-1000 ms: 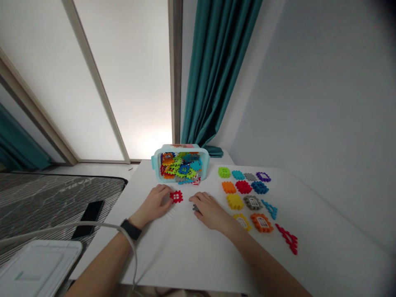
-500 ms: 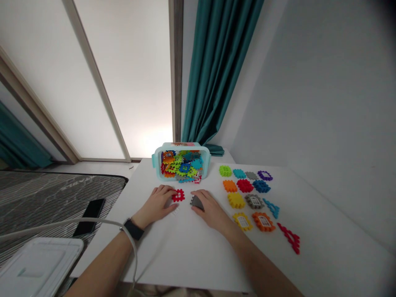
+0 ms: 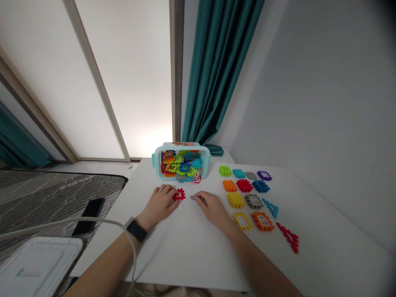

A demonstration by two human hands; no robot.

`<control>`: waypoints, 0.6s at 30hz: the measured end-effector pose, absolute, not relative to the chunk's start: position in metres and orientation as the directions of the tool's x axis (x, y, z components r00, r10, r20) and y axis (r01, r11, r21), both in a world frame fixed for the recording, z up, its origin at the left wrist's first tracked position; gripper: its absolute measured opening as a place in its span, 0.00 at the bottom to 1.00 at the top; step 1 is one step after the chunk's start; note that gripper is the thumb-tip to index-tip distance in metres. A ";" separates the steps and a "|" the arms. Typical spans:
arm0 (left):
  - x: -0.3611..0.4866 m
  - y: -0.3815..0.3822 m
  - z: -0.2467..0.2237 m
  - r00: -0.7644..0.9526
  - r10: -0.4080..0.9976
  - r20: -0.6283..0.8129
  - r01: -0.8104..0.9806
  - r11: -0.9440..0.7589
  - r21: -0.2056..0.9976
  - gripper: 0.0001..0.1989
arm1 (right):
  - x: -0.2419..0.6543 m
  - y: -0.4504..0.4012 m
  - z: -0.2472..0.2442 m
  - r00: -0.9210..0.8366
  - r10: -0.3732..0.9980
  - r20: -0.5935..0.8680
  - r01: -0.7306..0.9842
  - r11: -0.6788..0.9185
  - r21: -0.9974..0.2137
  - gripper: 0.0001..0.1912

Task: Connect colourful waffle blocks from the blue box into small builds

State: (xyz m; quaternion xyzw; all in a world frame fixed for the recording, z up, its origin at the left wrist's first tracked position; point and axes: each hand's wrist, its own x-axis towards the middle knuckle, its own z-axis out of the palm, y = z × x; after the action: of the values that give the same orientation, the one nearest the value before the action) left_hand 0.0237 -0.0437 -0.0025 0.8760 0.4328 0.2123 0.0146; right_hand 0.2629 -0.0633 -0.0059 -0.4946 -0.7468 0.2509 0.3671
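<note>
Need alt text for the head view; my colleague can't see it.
Left hand rests against a red interlocking plastic piece on a white table, while the right hand holds a grey plastic piece at its fingertips. Ahead sits a light-blue tub of colourful pieces; more pieces lie in rows to the right.

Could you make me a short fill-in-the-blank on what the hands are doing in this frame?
The interlocking block touching the left hand is ____.
The plastic piece pinched by the right hand is ____.
The watch is on the ____ wrist.

Missing words: red; grey; left.
</note>
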 end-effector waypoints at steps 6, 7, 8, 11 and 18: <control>0.032 -0.050 0.004 0.516 0.712 0.476 0.679 -0.679 0.279 0.20 | 0.258 -0.061 -0.010 -0.142 0.966 0.217 0.318 0.252 -0.914 0.13; 0.034 -0.051 0.005 0.534 0.686 0.493 0.649 -0.707 0.280 0.22 | 0.257 -0.061 -0.011 -0.149 0.969 0.196 0.267 0.230 -0.936 0.14; 0.036 -0.053 0.006 0.555 0.660 0.507 0.620 -0.734 0.276 0.24 | 0.256 -0.061 -0.012 -0.162 0.971 0.177 0.223 0.211 -0.952 0.15; 0.041 -0.056 0.007 0.609 0.599 0.520 0.563 -0.788 0.249 0.27 | 0.252 -0.062 -0.013 -0.210 0.968 0.139 0.120 0.166 -0.979 0.17; 0.040 -0.055 0.006 0.659 0.566 0.495 0.562 -0.808 0.176 0.22 | 0.247 -0.068 -0.007 -0.178 0.982 0.067 0.037 0.075 -0.997 0.18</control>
State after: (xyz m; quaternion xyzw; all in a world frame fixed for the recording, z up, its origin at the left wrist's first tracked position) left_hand 0.0399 -0.0550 0.0064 0.9108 0.3096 0.2731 0.0035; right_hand 0.2471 -0.0677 -0.0070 -0.4464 -0.5705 0.5133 0.4602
